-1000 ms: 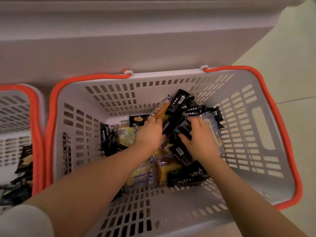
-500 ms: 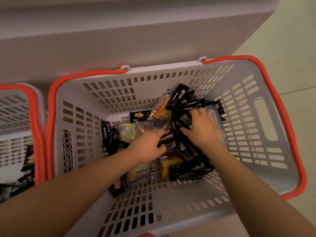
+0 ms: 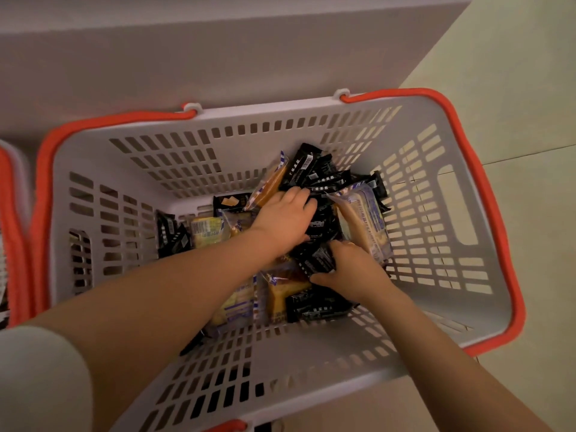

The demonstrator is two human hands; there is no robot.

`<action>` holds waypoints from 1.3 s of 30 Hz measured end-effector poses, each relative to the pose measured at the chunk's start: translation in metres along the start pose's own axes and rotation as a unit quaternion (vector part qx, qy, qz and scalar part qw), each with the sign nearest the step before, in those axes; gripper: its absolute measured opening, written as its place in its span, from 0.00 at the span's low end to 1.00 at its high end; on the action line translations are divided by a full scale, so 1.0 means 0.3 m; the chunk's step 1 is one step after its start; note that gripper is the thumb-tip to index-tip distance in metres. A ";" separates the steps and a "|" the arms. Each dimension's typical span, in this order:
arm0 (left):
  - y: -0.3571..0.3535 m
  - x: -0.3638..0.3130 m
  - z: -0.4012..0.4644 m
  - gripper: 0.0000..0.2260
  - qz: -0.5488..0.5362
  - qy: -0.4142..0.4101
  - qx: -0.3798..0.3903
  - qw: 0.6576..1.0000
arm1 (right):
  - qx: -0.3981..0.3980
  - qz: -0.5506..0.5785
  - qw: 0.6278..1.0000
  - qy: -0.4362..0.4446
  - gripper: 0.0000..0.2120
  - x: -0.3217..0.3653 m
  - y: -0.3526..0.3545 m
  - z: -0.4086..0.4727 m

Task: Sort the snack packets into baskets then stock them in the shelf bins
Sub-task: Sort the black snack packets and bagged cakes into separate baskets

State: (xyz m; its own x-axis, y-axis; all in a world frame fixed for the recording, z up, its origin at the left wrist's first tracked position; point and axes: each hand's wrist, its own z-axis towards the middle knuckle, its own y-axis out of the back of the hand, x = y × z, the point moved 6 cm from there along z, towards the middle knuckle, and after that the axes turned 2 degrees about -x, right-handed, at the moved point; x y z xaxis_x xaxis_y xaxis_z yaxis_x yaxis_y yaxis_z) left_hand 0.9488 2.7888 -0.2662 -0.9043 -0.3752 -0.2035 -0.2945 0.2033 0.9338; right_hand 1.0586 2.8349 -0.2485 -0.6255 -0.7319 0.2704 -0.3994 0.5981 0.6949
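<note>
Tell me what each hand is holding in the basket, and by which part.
The right hand grips a small bunch of black snack packets by their near ends. The left hand reaches into the pile of black packets; whether it grips anything cannot be told.

A grey slotted basket (image 3: pixel 430 194) with orange handles stands on the floor, holding a loose heap of snack packets; black packets (image 3: pixel 307 165) pile toward the far side; clear-wrapped yellow cakes (image 3: pixel 367 219) lie among them; a second basket (image 3: pixel 12 213) shows at the left edge.
</note>
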 end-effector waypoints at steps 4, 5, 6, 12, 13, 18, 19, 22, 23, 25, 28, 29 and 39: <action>0.016 0.005 0.020 0.37 0.004 0.026 0.010 1.000 | 0.006 -0.024 1.000 -0.008 0.23 0.019 -0.009 0.011; 0.018 0.014 0.021 0.38 -0.007 0.049 0.016 0.999 | 0.014 -0.025 1.000 -0.008 0.22 0.024 -0.017 0.012; 0.016 0.024 0.020 0.40 -0.022 0.078 0.026 0.996 | 0.027 -0.024 0.999 -0.010 0.21 0.030 -0.028 0.010; -0.008 0.047 -0.009 0.39 -0.044 0.151 0.060 0.986 | 0.052 -0.021 0.996 -0.076 0.22 0.087 -0.100 -0.008; -0.015 0.049 -0.019 0.37 -0.055 0.151 0.063 0.985 | 0.041 -0.015 0.995 -0.088 0.22 0.090 -0.101 -0.008; -0.025 0.086 -0.095 0.28 -0.228 0.167 0.062 0.957 | 0.004 0.012 0.990 -0.142 0.30 0.050 -0.073 -0.002; -0.013 0.097 -0.113 0.26 -0.248 0.170 0.050 0.952 | 0.011 0.032 0.989 -0.143 0.31 0.042 -0.070 -0.005; 0.060 0.140 -0.181 0.22 -0.263 0.168 -0.011 0.950 | 0.033 0.086 0.989 -0.116 0.31 0.043 -0.065 -0.022; 0.092 0.155 -0.211 0.22 -0.268 0.164 -0.029 0.949 | 0.030 0.086 0.990 -0.106 0.30 0.051 -0.061 -0.032; 0.159 0.187 -0.282 0.21 -0.296 0.157 -0.063 0.940 | 0.014 0.071 0.993 -0.089 0.28 0.075 -0.052 -0.056; 0.263 0.247 -0.429 0.18 -0.350 0.171 -0.128 0.912 | -0.001 0.123 0.991 -0.048 0.25 0.153 -0.025 -0.103; 0.296 0.268 -0.484 0.17 -0.355 0.182 -0.153 0.904 | 0.000 0.161 0.987 -0.030 0.26 0.195 -0.008 -0.120; 0.407 0.523 -1.031 0.12 -0.426 0.353 -0.389 0.737 | 0.064 0.287 0.943 0.153 0.16 0.879 0.156 -0.307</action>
State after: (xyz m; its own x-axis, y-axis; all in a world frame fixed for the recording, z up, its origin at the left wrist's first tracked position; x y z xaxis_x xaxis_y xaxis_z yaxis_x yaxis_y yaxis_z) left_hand 0.8666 2.4750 -0.0931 -0.0276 -0.5000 -0.8656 -0.1477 -0.8544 0.4982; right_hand 0.9368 2.6399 -0.0834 -0.5486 -0.3233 0.7711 -0.1429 0.9449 0.2945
